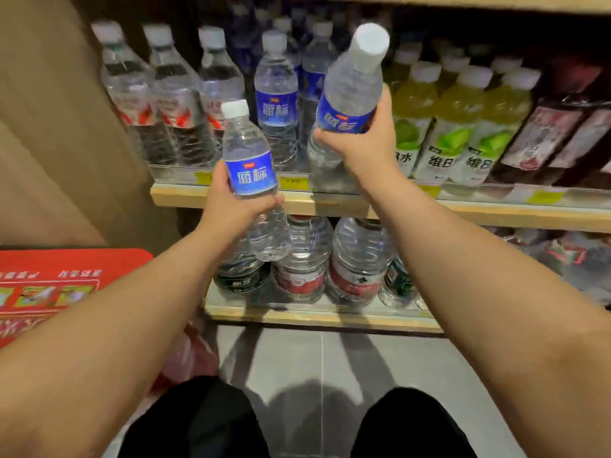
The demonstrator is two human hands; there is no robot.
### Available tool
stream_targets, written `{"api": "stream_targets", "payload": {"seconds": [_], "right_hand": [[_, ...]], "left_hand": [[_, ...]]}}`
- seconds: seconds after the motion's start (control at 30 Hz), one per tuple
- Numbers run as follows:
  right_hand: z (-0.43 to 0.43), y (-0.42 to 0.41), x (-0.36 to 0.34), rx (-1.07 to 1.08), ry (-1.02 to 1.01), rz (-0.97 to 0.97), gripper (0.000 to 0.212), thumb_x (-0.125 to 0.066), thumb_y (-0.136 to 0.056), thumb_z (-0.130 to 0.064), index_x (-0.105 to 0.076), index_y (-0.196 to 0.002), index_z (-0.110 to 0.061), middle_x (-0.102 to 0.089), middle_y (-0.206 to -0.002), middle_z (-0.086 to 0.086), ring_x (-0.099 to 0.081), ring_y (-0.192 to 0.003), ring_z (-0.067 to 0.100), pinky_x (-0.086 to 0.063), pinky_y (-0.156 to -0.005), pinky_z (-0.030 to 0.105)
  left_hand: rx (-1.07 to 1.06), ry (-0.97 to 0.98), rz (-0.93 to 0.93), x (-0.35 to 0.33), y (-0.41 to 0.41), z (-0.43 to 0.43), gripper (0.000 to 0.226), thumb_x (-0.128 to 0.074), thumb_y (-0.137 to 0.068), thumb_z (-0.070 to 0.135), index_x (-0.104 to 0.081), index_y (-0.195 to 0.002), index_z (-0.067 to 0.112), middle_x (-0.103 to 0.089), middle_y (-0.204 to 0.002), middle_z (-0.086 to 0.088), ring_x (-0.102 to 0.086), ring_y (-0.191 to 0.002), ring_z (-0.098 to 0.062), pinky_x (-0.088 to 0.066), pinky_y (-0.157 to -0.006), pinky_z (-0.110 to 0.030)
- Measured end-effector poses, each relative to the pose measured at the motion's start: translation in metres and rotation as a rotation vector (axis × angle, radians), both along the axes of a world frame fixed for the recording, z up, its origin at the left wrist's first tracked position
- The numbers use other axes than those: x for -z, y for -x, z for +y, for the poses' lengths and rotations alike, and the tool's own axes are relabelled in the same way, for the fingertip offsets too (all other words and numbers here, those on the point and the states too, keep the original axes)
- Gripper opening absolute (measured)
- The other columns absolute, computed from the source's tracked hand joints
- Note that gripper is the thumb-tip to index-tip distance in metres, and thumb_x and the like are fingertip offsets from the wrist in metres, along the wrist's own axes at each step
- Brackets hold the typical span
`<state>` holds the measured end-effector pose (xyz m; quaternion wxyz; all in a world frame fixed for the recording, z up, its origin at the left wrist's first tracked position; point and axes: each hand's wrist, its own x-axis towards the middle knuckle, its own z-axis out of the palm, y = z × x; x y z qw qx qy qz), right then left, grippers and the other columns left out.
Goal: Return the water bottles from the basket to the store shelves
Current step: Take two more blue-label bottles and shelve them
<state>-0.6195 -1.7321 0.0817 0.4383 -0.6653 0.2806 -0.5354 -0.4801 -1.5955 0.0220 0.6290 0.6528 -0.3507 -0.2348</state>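
arms: both bare forearms reach forward and up toward the shelf (258,197), the person crouched low with dark-trousered knees at the bottom of the view.
room: there's a gap on the shelf just behind the right hand, between the standing blue-label bottle (277,104) and the green drink bottles (446,127). red-label bottles (172,104) fill the stretch beyond the left hand. big jugs (357,259) sit on the lower shelf under both hands.
right hand (367,143): wrapped tight round the lower half of a water bottle (353,84), fingers over its blue label. bottle tilts right, white cap up high, its base down at the shelf front; can't tell if it's touching the board.
left hand (231,206): closed around a second water bottle (253,173) at label height, thumb across the front. it's held in front of the shelf edge, leaning slightly, base hanging below the hand in front of the jugs.
side stuff: red packaging (59,285) sits low, left of the left arm.
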Motion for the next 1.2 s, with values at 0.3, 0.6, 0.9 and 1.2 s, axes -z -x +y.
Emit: {"api": "stream_targets", "payload": {"seconds": [0.3,0.6,0.9,1.2], "right_hand": [[-0.018,-0.024,-0.002,-0.022,-0.229,0.308,0.057,-0.086,-0.060,-0.007,-0.048,-0.102,-0.014,-0.062,-0.097,0.000,-0.062,-0.092,0.016,-0.051,-0.078,0.026],[-0.031,-0.028,0.009,-0.061,-0.359,0.444,0.059,-0.079,-0.075,-0.027,-0.044,-0.118,-0.007,-0.050,-0.096,-0.002,-0.052,-0.090,0.014,-0.042,-0.083,0.028],[-0.032,-0.030,0.022,-0.003,-0.206,0.693,0.057,-0.083,-0.070,-0.029,-0.041,-0.105,-0.013,-0.052,-0.109,0.003,-0.052,-0.101,0.020,-0.043,-0.081,0.030],[-0.019,0.007,0.032,0.134,0.047,0.758,0.061,-0.073,-0.078,-0.038,-0.047,-0.128,-0.014,-0.057,-0.127,0.003,-0.054,-0.116,0.022,-0.045,-0.089,0.034]], "left_hand": [[0.043,-0.034,-0.029,0.004,-0.004,0.010,0.077,-0.088,-0.061,0.009,-0.045,-0.123,0.024,-0.065,-0.113,0.001,-0.065,-0.102,-0.014,-0.056,-0.088,-0.034],[0.063,-0.032,-0.027,0.013,-0.017,0.009,0.081,-0.090,-0.059,0.013,-0.045,-0.126,0.025,-0.066,-0.114,-0.002,-0.066,-0.104,-0.019,-0.055,-0.091,-0.046],[0.049,-0.031,-0.023,0.015,-0.022,0.013,0.087,-0.091,-0.057,0.014,-0.044,-0.131,0.021,-0.065,-0.115,-0.003,-0.066,-0.105,-0.020,-0.056,-0.090,-0.046],[0.077,0.014,-0.101,-0.010,0.009,0.002,0.083,-0.090,-0.061,0.014,-0.044,-0.130,0.021,-0.065,-0.117,0.002,-0.065,-0.105,-0.012,-0.055,-0.093,-0.039]]}}
